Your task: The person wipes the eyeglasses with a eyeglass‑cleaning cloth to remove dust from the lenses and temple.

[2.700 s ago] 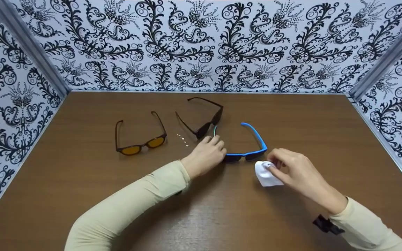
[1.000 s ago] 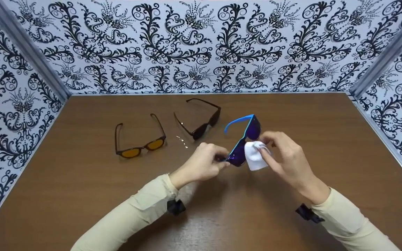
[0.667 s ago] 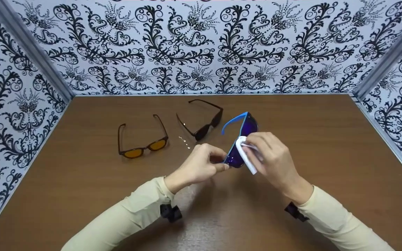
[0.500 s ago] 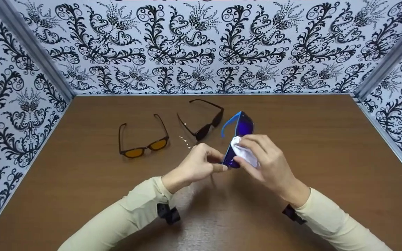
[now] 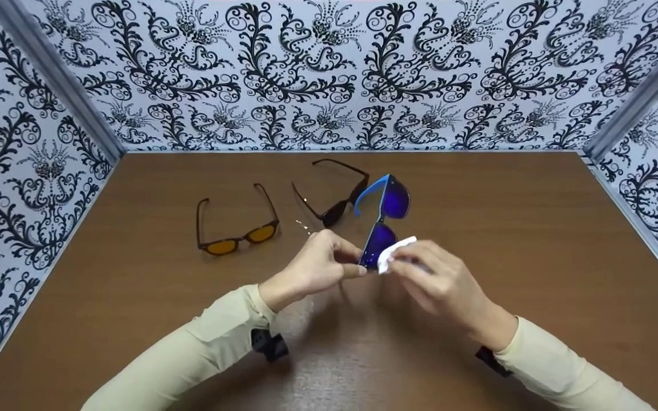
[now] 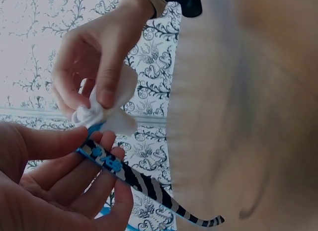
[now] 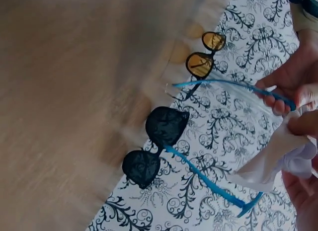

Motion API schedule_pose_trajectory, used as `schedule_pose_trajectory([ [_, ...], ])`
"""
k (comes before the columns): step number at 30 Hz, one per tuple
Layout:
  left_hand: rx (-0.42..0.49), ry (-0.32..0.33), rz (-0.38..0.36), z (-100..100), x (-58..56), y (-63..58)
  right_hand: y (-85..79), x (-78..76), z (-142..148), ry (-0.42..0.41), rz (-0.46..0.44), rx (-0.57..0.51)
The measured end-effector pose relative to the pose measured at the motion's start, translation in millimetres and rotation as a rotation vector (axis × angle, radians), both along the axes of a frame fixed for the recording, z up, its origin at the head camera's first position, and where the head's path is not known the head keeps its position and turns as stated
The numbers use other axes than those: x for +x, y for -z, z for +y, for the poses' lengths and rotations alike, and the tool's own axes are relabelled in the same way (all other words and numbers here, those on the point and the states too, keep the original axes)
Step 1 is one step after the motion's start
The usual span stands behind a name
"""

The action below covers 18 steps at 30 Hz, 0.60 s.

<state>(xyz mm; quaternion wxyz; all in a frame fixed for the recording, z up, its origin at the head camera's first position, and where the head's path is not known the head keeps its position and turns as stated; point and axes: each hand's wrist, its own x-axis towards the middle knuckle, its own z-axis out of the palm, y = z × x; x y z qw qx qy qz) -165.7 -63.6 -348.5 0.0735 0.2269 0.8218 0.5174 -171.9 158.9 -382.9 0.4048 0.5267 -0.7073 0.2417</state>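
My left hand (image 5: 317, 260) pinches a pair of blue-framed sunglasses (image 5: 396, 200) near one hinge, thumb against fingers. They are held up and turned, dark violet lenses facing right. Black and grey stripes mark the temple (image 6: 144, 184) in the left wrist view. A small white cloth (image 5: 394, 254) is pinched by my right hand (image 5: 446, 285) at the lens nearest my left hand, covering part of its edge. In the right wrist view the cloth (image 7: 278, 156) hangs in folds in front of the blue frame (image 7: 208, 184). The cloth's exact contact with the lens is hard to see.
Orange-lensed glasses (image 5: 237, 240) lie on the brown table (image 5: 163, 319) at the left, temples unfolded. Black sunglasses (image 5: 337, 211) lie behind the held pair. Small shiny specks (image 5: 303, 226) are between them. A patterned wall (image 5: 329, 74) stands at the back.
My left hand has gripped the blue sunglasses and lifted them upright. My right hand brought the cloth to the lens; over the last half second it slid down toward the near end.
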Motion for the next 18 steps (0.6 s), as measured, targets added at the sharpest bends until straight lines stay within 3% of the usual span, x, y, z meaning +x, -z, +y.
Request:
schedule_pose_trajectory([
  [4,-0.044,0.056,0.027,-0.5,2.0,-1.8,-8.5,-0.9,0.3,0.076,-0.140,-0.054],
  [7,-0.060,0.079,0.062,1.2,2.9,-1.6,-12.3,-0.6,-4.7,0.077,-0.171,-0.086],
  [14,-0.042,0.049,0.088,4.3,3.4,1.8,-3.2,6.0,-11.5,-0.032,0.014,0.002],
  [18,-0.034,0.060,0.066,3.4,6.0,3.8,1.5,11.2,-4.0,0.002,0.046,0.035],
])
